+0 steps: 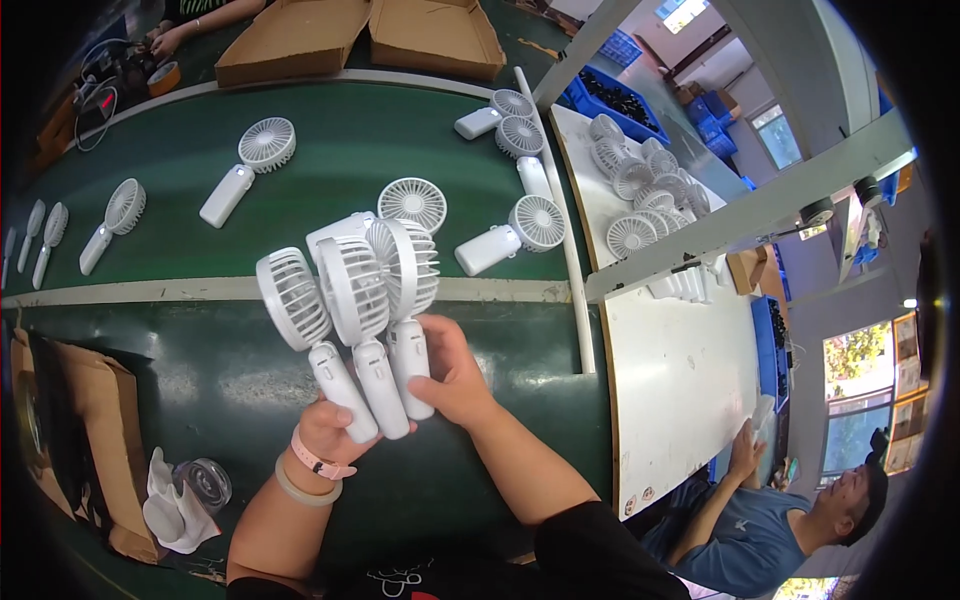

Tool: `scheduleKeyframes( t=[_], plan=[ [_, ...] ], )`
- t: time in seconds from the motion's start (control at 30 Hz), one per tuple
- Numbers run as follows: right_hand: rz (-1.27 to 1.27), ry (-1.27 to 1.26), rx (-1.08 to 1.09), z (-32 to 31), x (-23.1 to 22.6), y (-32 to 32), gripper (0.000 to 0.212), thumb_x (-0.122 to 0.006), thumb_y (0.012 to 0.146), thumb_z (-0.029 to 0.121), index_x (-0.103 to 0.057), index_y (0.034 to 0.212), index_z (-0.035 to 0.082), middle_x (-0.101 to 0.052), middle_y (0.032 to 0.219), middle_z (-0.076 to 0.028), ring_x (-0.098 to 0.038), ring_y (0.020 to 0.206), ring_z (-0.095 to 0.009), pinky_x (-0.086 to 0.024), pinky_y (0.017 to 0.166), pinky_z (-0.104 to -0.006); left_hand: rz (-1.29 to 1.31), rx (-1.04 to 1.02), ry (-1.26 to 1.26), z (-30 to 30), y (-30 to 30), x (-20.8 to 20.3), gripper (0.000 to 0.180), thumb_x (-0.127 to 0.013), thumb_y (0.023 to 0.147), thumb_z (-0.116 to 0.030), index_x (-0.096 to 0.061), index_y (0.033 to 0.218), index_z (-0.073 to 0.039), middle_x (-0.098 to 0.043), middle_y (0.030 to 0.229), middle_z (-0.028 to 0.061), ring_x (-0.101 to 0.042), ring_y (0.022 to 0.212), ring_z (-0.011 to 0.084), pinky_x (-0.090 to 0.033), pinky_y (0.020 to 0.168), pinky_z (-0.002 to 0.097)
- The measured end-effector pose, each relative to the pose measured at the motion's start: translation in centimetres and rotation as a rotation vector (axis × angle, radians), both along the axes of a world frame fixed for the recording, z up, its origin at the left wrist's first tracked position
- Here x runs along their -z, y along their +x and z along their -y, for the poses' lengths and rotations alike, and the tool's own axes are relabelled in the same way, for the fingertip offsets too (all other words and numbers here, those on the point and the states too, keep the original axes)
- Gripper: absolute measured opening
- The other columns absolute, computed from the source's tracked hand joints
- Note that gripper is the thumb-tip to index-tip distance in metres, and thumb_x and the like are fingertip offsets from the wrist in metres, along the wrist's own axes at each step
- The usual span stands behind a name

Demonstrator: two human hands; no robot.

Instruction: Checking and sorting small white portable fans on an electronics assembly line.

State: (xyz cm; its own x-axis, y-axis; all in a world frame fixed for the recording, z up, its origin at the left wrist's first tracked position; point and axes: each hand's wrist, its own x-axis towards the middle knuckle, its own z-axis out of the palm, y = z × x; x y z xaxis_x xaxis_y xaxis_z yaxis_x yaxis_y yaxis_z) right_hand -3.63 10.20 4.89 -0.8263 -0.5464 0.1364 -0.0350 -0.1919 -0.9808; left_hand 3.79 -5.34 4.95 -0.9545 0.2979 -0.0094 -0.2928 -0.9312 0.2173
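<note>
Three white handheld fans (378,385) are bunched upright between my hands, above the dark green bench, with their round grilled heads leaning together at the top. My left hand (328,425) closes round the handles from the left, low down. On the other side, my right hand (452,375) grips the rightmost handle, its thumb lying across the front. Just behind this bunch, another white fan (412,206) lies on the green belt, its handle partly hidden by the held heads.
More fans (265,147) lie spread along the green belt. Open cardboard boxes (290,50) stand beyond it, another box (105,430) at left. A white rail (562,230) borders a white table (680,370) with piled fans. A co-worker (770,530) sits at right; another person's hand (165,45) shows far left.
</note>
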Motion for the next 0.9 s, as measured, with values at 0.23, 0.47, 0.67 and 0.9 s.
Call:
scheduleKeyframes(
  t=[0.23, 0.47, 0.67, 0.9],
  plan=[
    [-0.027, -0.159, -0.039, -0.5, 0.2, -0.5, 0.035, -0.052, 0.089, 0.017, -0.044, 0.121, 0.004, -0.047, 0.114, -0.008, -0.048, 0.105, -0.019, -0.041, 0.088, -0.0331, -0.044, 0.030, 0.015, 0.1, 0.2, 0.1, 0.076, -0.066, 0.058, -0.019, -0.036, 0.126, -0.004, -0.047, 0.119, 0.0154, -0.055, 0.102, 0.0341, -0.052, 0.078, 0.0473],
    [-0.082, -0.108, -0.053, -0.3, -0.3, -0.6, 0.039, -0.055, 0.087, 0.014, -0.045, 0.123, 0.003, -0.042, 0.110, -0.007, -0.046, 0.105, -0.017, -0.041, 0.089, -0.0314, -0.043, -0.111, -0.238, -0.4, 0.4, -0.7, 0.076, -0.069, 0.055, -0.020, -0.040, 0.124, -0.007, -0.049, 0.117, 0.0145, -0.055, 0.101, 0.0349, -0.052, 0.076, 0.0487],
    [-0.023, -0.170, -0.110, 0.2, -0.7, 0.2, 0.050, -0.062, 0.080, 0.016, -0.043, 0.124, 0.004, -0.038, 0.117, -0.008, -0.043, 0.109, -0.019, -0.035, 0.094, -0.0346, -0.047, -0.036, -0.034, 0.5, 0.2, -0.1, 0.079, -0.069, 0.055, -0.016, -0.038, 0.126, -0.005, -0.049, 0.116, 0.0137, -0.055, 0.101, 0.0341, -0.054, 0.073, 0.0464],
    [-0.175, -0.213, -0.093, 0.6, -1.6, 1.2, 0.052, -0.060, 0.078, 0.006, -0.040, 0.125, 0.002, -0.035, 0.115, -0.009, -0.045, 0.105, -0.019, -0.039, 0.091, -0.0335, -0.133, -0.093, -0.127, 0.4, -0.3, -0.8, 0.077, -0.068, 0.051, -0.024, -0.043, 0.122, -0.008, -0.048, 0.115, 0.0219, -0.051, 0.105, 0.0407, -0.056, 0.067, 0.0481]
  ],
)
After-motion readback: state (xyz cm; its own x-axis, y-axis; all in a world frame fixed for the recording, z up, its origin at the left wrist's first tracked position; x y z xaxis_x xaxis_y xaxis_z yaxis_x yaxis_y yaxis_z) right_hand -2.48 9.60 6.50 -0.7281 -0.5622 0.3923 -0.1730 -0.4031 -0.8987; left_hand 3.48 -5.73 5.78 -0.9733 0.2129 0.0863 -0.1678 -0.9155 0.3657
